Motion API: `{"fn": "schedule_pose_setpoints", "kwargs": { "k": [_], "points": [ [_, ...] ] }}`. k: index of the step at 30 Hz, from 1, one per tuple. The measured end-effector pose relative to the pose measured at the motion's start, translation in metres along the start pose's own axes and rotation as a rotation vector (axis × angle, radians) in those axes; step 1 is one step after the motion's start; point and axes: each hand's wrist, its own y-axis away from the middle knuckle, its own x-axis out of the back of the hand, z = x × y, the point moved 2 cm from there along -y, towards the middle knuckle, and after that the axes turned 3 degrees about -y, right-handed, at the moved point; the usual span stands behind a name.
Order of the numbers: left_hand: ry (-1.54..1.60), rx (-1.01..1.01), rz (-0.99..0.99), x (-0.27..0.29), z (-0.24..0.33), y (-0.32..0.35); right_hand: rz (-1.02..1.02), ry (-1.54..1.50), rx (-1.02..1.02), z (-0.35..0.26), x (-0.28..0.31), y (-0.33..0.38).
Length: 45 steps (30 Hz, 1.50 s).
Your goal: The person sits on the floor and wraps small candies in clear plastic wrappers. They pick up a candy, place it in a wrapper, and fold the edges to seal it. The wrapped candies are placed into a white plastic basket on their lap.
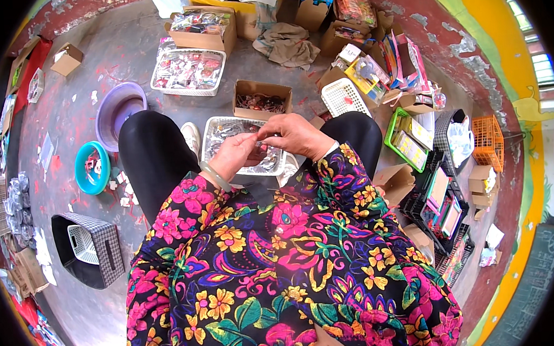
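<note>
My left hand (233, 156), with a pale bangle at its wrist, and my right hand (295, 136) meet in front of me between my knees. The fingers of both are pinched together at the tips. Whatever they hold is too small and too covered by the fingers to name. Right below them is a white plastic basket (262, 171) with small shiny wrapped pieces in it, partly hidden by my hands. Just beyond it stands an open cardboard box (248, 112) of dark reddish small items.
To the left are a purple tub (103, 115), a teal basin (82, 175) and a checkered bin (106, 247). Ahead stands another white basket (189, 89) full of packets, near a crumpled cloth (286, 44). On the right are a green tray (395, 148), black crates (428, 246) and an orange crate (487, 141).
</note>
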Motion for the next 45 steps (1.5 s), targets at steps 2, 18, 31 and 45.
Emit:
{"fn": "schedule_pose_setpoints", "kwargs": {
  "k": [2,18,31,45],
  "points": [
    [-0.016,-0.003,0.022,0.0,0.001,0.001,0.066,-0.091,0.064,-0.002,0.003,0.0],
    [0.05,-0.086,-0.006,-0.002,0.007,0.008,0.149,-0.04,0.007,0.0,0.01,-0.003],
    [0.185,-0.15,-0.027,-0.004,0.015,0.01,0.291,0.118,0.105,0.003,0.007,0.0],
    [0.221,-0.158,-0.029,-0.002,0.006,0.004,0.233,0.004,0.081,0.007,0.003,-0.004]
  ]
}}
